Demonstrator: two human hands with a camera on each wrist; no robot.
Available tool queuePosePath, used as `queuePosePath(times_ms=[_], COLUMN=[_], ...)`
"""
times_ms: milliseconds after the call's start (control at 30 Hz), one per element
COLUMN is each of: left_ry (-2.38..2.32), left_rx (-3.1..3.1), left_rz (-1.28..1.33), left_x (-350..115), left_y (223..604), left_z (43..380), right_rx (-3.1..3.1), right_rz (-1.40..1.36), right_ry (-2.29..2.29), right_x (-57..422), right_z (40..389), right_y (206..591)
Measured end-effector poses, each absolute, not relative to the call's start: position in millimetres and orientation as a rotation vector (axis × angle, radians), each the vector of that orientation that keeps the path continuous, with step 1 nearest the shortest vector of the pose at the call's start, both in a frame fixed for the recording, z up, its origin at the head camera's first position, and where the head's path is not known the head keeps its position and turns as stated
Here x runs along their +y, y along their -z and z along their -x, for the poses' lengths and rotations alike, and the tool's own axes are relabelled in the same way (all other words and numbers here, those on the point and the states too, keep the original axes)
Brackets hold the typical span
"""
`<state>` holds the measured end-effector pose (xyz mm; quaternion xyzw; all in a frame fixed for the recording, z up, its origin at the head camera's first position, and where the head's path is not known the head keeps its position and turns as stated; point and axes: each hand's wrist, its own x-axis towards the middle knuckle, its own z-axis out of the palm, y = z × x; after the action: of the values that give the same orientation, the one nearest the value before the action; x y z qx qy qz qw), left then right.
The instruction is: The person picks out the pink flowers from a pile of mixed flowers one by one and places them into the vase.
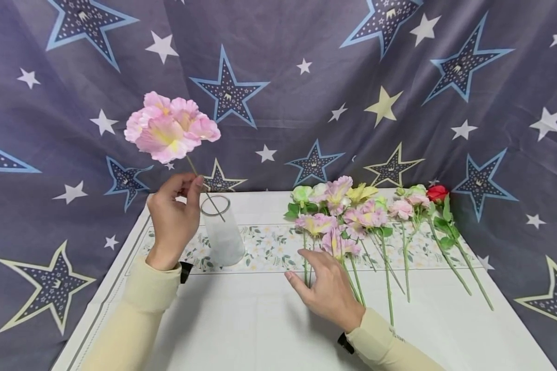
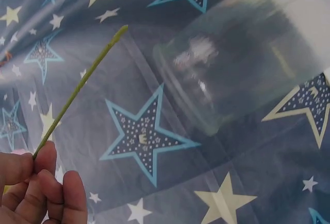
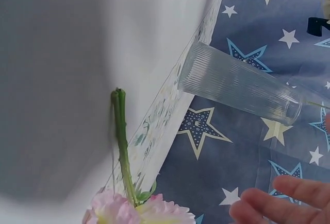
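My left hand point(image 1: 174, 216) pinches the thin green stem point(image 2: 77, 87) of a pink artificial flower point(image 1: 171, 129) with a yellow centre, between thumb and fingertips. The bloom is held up high. In the head view the stem's lower end overlaps the mouth of a clear ribbed glass vase point(image 1: 225, 239); in the left wrist view that end is apart from the rim. The vase stands upright on the table. My right hand point(image 1: 329, 288), fingers loosely extended and holding nothing, hovers beside the nearest pink-and-yellow flowers point(image 1: 339, 243); whether it touches their stems I cannot tell.
Several more artificial flowers lie on the right of the white table point(image 1: 241, 319), among them pale pink roses point(image 1: 401, 209) and a red rose point(image 1: 438, 193). A floral strip point(image 1: 269, 247) crosses the tabletop. Behind hangs a dark star-patterned cloth point(image 1: 278, 77).
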<state>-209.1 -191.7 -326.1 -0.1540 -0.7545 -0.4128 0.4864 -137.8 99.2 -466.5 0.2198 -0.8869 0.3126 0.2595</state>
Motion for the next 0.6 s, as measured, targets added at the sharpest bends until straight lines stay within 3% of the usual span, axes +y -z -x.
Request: queuePosePath(times_ms=[333, 600], left_ry=[0.977, 0.958], left_rx=[-1.8, -1.807], left_rz=[0.341, 0.342], left_x=[-200, -204], left_y=[317, 334], left_z=[220, 231], right_rx=[-2.379, -2.38], right_rz=[-0.62, -0.619], right_ry=[-0.82, -0.816], right_x=[98, 99], right_z=[139, 140], right_y=[464, 465])
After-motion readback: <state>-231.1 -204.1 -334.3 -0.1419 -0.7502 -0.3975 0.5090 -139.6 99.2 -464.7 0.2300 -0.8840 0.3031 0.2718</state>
